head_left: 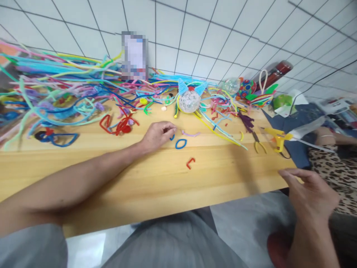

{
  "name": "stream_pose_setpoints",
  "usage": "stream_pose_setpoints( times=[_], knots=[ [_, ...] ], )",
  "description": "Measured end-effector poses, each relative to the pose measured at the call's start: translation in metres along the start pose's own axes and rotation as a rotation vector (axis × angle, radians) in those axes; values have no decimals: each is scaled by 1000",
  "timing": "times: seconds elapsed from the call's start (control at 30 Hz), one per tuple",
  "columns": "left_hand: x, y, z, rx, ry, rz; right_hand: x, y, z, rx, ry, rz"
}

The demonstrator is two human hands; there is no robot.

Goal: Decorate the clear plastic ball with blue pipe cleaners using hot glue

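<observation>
The left hand (pixel 158 136) is making a narrow pinch, and one small blue loop (pixel 172 137) is peeking out just under its fingertips; it is hard to see, so nobody can tell if the fingers are holding it. The right hand (pixel 312 191) is pinching too, well apart from the left one, with its tips meeting and nothing showing between them. Just right of the left fingers, one blue ring (pixel 178 148) is lying on the table (pixel 167 186). It is looking light, soft and bendy, probably not slippery but easy to squash, so its rim is seeming the best spot to pinch. One purple strip (pixel 192 134) is lying right of those fingertips, and one red bent piece (pixel 188 162) is sitting closer to the person. Past the left fingers, one shiny ball (pixel 189 102) is wearing two blue ears (pixel 182 86), and fuzzy sticks (pixel 67 67) are piling up, too many to count. Past the right fingers, one yellow glue gun (pixel 279 138) is resting, and one pair of pliers (pixel 257 142) is lying left of it.
</observation>
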State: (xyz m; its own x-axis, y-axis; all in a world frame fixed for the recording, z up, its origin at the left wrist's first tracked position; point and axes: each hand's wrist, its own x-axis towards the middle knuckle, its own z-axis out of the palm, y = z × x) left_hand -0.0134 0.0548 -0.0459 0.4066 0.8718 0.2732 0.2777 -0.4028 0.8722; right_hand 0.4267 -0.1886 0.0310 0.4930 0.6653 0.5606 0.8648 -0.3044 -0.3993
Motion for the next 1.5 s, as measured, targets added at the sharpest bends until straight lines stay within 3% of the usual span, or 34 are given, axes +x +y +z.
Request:
stream_pose_setpoints(
  times=[0.07,0.17,0.3,0.37,0.5,0.57,0.63,0.7,0.77,0.8,0.87,1.0,1.1,1.27,1.4,1.5],
  knots=[
    [-1,-2,1,-6,39,5,3,-15,0,74,-86,-38],
    [-1,-4,-1,-11,153,36,11,-48,11,244,-279,-207],
    [-1,-6,-6,38,266,122,16,-98,42,358,-422,-314],
    [-7,-3,-6,111,276,228,12,-124,62,404,-505,-423],
    [-28,11,5,340,127,645,-7,-178,101,465,-666,-694],
    [-36,18,11,413,-31,859,-17,-201,117,505,-620,-874],
    [-34,21,9,431,-108,912,-24,-217,128,533,-548,-1027],
    [-22,18,-2,428,26,736,-24,-225,136,543,-514,-1077],
    [-4,13,-17,489,165,353,-17,-226,145,569,-505,-1027],
    [4,10,-23,524,165,205,-12,-224,151,591,-495,-979],
    [15,9,-31,570,36,42,-3,-217,163,621,-462,-867],
    [17,17,-27,693,-197,-28,5,-199,184,646,-391,-794],
    [13,21,-23,700,-275,-97,5,-188,188,643,-399,-804],
    [12,15,-20,304,-177,-230,5,-183,183,659,-417,-708],
    [9,12,-14,-156,-73,-257,0,-187,180,709,-435,-623],
    [4,12,-9,-335,-55,-290,-5,-190,180,718,-505,-512]
  ],
)
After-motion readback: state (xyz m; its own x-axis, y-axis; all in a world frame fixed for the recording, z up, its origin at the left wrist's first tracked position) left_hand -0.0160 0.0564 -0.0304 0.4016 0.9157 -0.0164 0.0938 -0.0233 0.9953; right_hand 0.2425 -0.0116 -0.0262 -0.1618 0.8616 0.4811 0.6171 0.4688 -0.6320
